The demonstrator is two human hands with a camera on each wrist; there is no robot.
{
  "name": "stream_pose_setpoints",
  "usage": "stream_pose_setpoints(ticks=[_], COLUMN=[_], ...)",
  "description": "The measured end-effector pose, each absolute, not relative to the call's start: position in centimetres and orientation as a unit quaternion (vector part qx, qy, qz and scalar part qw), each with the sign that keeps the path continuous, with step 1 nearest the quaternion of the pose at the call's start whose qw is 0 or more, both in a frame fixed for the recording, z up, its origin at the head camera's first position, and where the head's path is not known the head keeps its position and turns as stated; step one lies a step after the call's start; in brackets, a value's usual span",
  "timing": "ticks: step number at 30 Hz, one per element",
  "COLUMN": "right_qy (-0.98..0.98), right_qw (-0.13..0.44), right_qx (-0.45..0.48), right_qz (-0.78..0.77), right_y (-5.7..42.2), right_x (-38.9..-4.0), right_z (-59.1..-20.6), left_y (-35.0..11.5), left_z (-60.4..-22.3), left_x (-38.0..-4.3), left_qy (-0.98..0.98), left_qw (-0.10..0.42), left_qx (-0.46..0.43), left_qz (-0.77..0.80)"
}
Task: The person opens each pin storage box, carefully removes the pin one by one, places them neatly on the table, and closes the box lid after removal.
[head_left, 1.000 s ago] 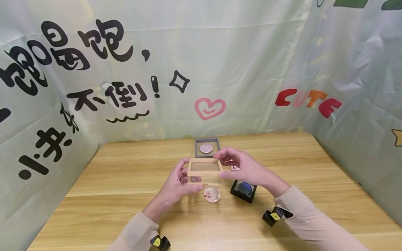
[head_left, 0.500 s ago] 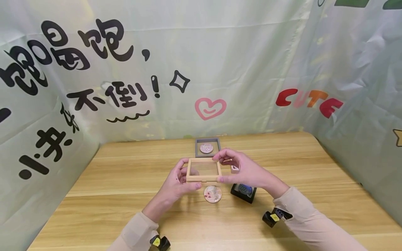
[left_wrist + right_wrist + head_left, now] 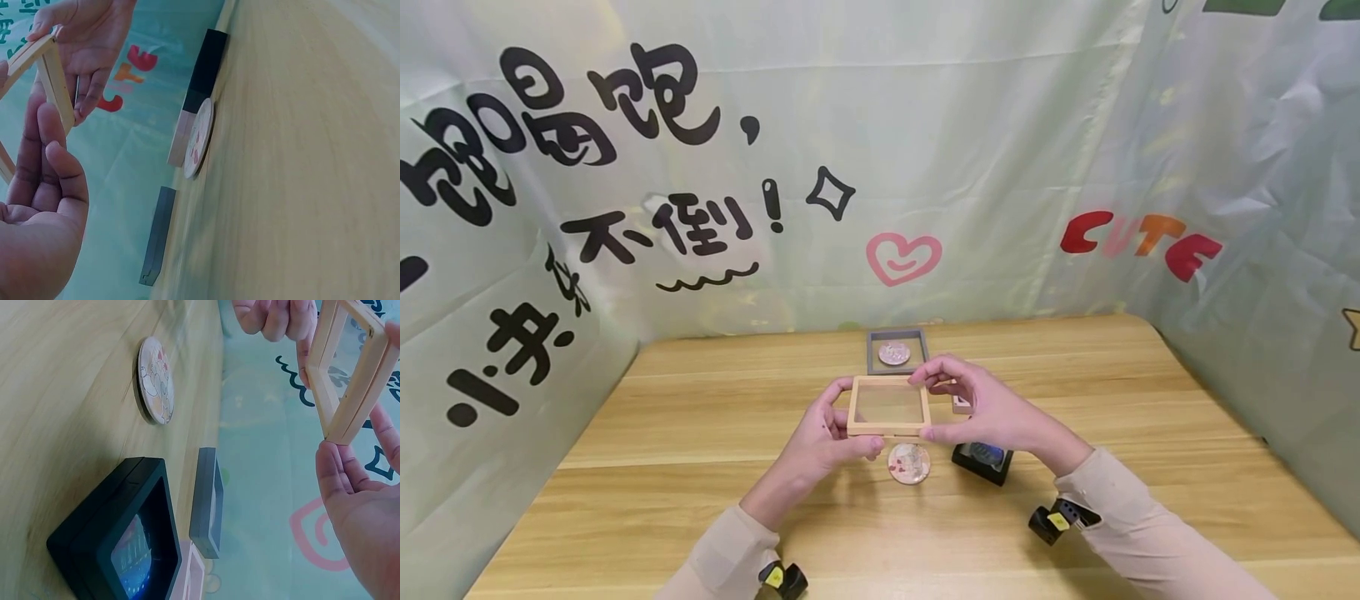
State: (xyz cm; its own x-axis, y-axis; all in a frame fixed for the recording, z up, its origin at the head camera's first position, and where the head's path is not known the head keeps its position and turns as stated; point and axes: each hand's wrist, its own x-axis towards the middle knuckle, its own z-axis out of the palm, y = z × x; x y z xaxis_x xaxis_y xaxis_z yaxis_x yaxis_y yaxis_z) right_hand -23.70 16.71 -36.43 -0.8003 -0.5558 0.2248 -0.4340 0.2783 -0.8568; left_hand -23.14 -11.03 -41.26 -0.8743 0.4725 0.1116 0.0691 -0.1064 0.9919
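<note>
A square display frame [image 3: 889, 430], light beige with clear film panes, is held up over the table between both hands. My left hand [image 3: 817, 442] grips its left side, thumb at the front lower edge and fingers behind. At the right side, my right hand [image 3: 981, 404] pinches it between thumb and fingertips. The two beige halves lie together with a thin seam, seen in the right wrist view on the frame edge [image 3: 359, 394]. Under it on the table lies a round badge [image 3: 909, 464] with a pale printed picture.
A black display frame [image 3: 983, 474] holding a blue round piece stands right of the badge. Behind the right hand a pink frame [image 3: 961, 408] is partly hidden. Farther back lies a grey frame [image 3: 871, 354] with a pinkish round badge [image 3: 894, 353]. Printed cloth [image 3: 985, 167] encloses the wooden table [image 3: 700, 467].
The beige frame's upper half has come down onto its lower half, closing the gap between them. Both hands keep their hold in nearly the same place.
</note>
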Motion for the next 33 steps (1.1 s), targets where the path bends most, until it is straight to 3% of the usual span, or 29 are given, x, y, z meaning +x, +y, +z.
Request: stream_pose_setpoints(ticks=[11, 20, 33], right_qy=[0.800, 0.818, 0.827], right_qw=[0.042, -0.004, 0.031], right_qx=[-0.328, -0.344, -0.312], right_qz=[-0.500, -0.461, -0.467], right_y=[16.80, 17.42, 17.39], right_x=[-23.77, -23.80, -23.81], right_z=[-36.56, -36.61, -36.94], left_y=[-11.27, -11.14, -11.55], left_z=[-41.07, -40.80, -40.91], left_x=[-23.17, -23.12, -23.10], left_qy=[0.659, 0.667, 0.666], left_qw=[0.154, 0.208, 0.209], left_qx=[0.204, 0.177, 0.173], left_qz=[0.707, 0.693, 0.694])
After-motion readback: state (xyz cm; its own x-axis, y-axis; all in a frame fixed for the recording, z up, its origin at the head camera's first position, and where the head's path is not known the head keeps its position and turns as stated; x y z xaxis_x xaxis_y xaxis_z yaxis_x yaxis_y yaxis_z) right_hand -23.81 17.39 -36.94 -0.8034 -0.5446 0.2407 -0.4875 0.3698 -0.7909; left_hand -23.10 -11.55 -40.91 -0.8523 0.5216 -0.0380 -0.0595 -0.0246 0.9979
